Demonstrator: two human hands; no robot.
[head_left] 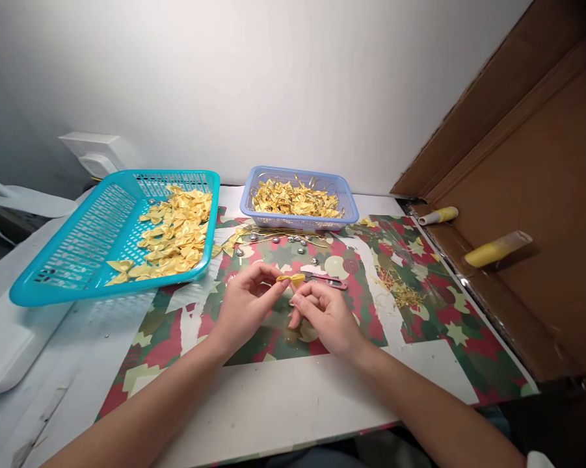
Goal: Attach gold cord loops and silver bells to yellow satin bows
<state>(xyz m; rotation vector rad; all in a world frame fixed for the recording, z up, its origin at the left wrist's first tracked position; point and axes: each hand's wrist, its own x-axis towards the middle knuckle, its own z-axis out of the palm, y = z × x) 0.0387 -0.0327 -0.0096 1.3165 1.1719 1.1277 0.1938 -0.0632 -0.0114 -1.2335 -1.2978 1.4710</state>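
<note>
A small yellow bow (293, 279) is pinched between the thumb and fingers of my left hand (250, 300), above the middle of the patterned sheet. Close beside it on the right is my right hand (328, 315), its thumb and fingers pressed together just below the bow; whatever they hold is too small to make out. Behind my right hand lies a pair of pink-handled snips (329, 281). Several small silver bells (315, 261) are scattered beyond the hands, near thin gold ties (283, 234).
A turquoise basket (63, 273) of yellow bows stands at the left. A blue-violet basket (300, 223) of bows with gold ties is at the back. Gold clippings (404, 292) lie to the right, near a cardboard wall (531, 195) with two yellow tubes.
</note>
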